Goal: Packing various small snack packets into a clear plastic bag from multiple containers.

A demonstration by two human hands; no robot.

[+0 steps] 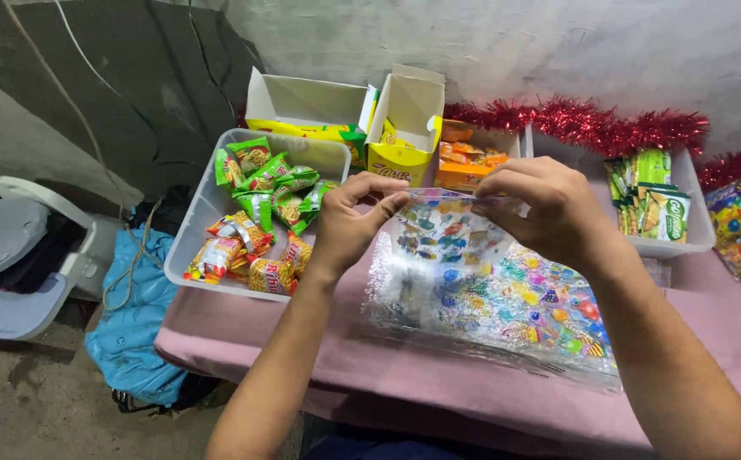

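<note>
Left hand (349, 223) and right hand (549, 211) both pinched narrow on the top edge of a clear plastic bag printed with small coloured shapes (447, 234), lifted just above a flat stack of the same printed clear bags (507, 315) on the pink tablecloth (302, 358). Left of the hands, a clear rectangular plastic tub (208, 213) holding green snack packets (268, 183) at the back and red-and-yellow packets (238, 251) at the front. Behind it, a wide open white-and-yellow cardboard box (306, 106), contents not visible. Beside that, a narrower open yellow carton (409, 115), then a tray of orange packets (468, 162). Right of the hands, another clear tub (686, 221) with upright green-and-white sachets (651, 200). Red tinsel garland (592, 123) along the wall behind.
</note>
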